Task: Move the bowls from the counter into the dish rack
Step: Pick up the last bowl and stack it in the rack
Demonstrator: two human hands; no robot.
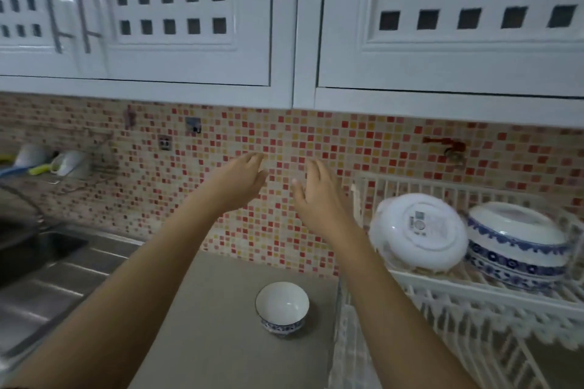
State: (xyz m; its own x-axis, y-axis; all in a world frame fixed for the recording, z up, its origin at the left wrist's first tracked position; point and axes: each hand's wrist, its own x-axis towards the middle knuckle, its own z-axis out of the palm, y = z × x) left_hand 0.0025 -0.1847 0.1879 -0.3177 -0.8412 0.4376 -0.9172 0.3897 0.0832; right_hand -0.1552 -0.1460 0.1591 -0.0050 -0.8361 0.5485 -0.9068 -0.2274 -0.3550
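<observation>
A small white bowl with a blue patterned base (pixel 282 306) stands upright on the grey counter (pixel 215 341), close to the white dish rack (pixel 474 290) at the right. On the rack's upper tier a white bowl (pixel 417 232) leans on its side beside a blue-and-white patterned bowl (pixel 518 249) lying upside down. My left hand (pixel 237 181) and my right hand (pixel 319 196) are raised in front of the tiled wall, well above the small bowl, fingers apart and holding nothing.
A steel sink (pixel 41 249) lies at the left, with utensils on a wall shelf (pixel 63 164) behind it. White wall cabinets (pixel 284 25) hang overhead. The rack's lower tier (pixel 458 341) has slotted ribs.
</observation>
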